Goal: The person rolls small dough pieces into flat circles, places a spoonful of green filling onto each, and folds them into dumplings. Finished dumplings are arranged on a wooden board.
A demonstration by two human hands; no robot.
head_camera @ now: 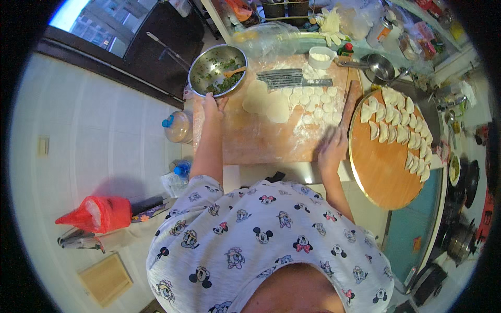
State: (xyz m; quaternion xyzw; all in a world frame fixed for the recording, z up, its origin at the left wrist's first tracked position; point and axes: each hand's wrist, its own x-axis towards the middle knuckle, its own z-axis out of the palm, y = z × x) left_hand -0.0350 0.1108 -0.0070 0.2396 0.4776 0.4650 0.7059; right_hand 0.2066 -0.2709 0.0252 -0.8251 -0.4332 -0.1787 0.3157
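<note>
My left hand (213, 108) grips the near rim of a stainless steel mixing bowl (211, 72) at the board's far left corner. Chopped green filling (226, 84) and a wooden spoon (235, 71) are inside. My right hand (332, 149) is at the near end of a wooden rolling pin (350, 101), close to the round tray's edge; whether its fingers close on the pin is unclear. Small dough rounds (312, 99) and larger flat dough sheets (278, 107) lie on the floured wooden board (254, 144). A dark, flour-dusted strip (280, 78) lies behind them.
To the right, a round wooden tray (385, 172) bears rows of folded dumplings (401, 133). Beyond the board stand a white cup of flour (320, 58) and a steel pan (379, 67). A plastic bag (270, 37) lies behind. Left of the board is a large water bottle (179, 127).
</note>
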